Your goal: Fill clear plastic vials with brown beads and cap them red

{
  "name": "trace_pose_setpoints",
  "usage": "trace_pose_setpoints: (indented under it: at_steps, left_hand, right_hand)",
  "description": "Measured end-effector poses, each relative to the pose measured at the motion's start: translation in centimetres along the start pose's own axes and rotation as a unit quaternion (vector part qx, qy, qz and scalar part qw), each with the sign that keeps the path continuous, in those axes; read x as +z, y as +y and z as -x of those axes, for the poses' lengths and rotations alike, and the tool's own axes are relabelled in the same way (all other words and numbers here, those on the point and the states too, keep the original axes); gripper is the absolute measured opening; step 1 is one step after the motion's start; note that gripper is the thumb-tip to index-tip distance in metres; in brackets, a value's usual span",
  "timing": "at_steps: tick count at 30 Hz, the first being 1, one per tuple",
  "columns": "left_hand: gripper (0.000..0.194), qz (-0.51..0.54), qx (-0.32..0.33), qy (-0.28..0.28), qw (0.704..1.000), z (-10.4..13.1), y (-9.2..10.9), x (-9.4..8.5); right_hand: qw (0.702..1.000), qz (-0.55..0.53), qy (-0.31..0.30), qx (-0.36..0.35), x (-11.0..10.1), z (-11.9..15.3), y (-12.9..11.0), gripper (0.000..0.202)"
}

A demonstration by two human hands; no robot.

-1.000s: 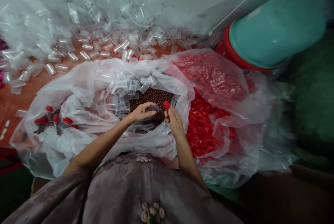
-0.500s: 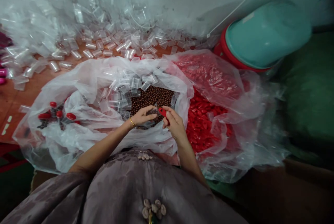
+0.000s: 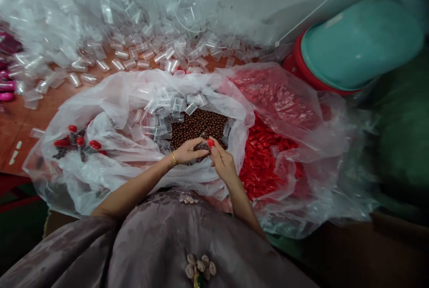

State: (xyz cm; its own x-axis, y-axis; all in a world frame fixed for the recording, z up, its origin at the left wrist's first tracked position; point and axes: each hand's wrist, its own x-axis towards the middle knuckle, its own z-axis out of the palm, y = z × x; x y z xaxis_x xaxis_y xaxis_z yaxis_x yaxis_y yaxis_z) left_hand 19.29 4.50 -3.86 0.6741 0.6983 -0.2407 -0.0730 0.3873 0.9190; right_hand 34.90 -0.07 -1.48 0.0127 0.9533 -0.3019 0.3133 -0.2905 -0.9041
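Observation:
My left hand (image 3: 187, 150) is closed around a small clear container (image 3: 201, 146) with dark contents, over a heap of brown beads (image 3: 191, 128). Pinched in my right hand (image 3: 222, 159) is a red cap (image 3: 210, 142), held against the container's end. My fingers partly hide both pieces. Clear empty containers (image 3: 163, 128) lie at the left side of the beads, inside a white plastic bag (image 3: 134, 86). To the right of my right hand is a pile of red caps (image 3: 261, 158).
Several filled containers with red caps (image 3: 80, 141) rest on plastic at the left. A large heap of clear containers (image 3: 117, 51) lies along the wall. A teal tub (image 3: 362, 46) sits on a red one at the back right.
The red cap has turned and now meets the end of the container; my right hand has come closer to my left. The whole view has shifted slightly.

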Motion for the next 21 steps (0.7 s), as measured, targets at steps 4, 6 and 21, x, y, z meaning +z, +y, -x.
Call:
trace_pose_setpoints:
  at_steps: [4, 6, 21]
  left_hand:
    - [0.049, -0.01, -0.005, -0.005, 1.0, 0.0, 0.1, 0.7]
    - [0.049, -0.012, -0.004, -0.009, 1.0, 0.2, 0.2, 1.0]
    - [0.041, -0.141, -0.019, -0.038, 0.989, 0.5, 1.5, 1.9]
  right_hand:
    - [0.999, -0.018, -0.018, 0.026, 0.1, 0.1, 0.0, 0.053]
    - [1.0, 0.021, -0.007, 0.001, -0.2, 0.2, -0.2, 0.049]
    - [0.928, 0.357, -0.042, -0.101, -2.4, 1.7, -1.7, 0.043]
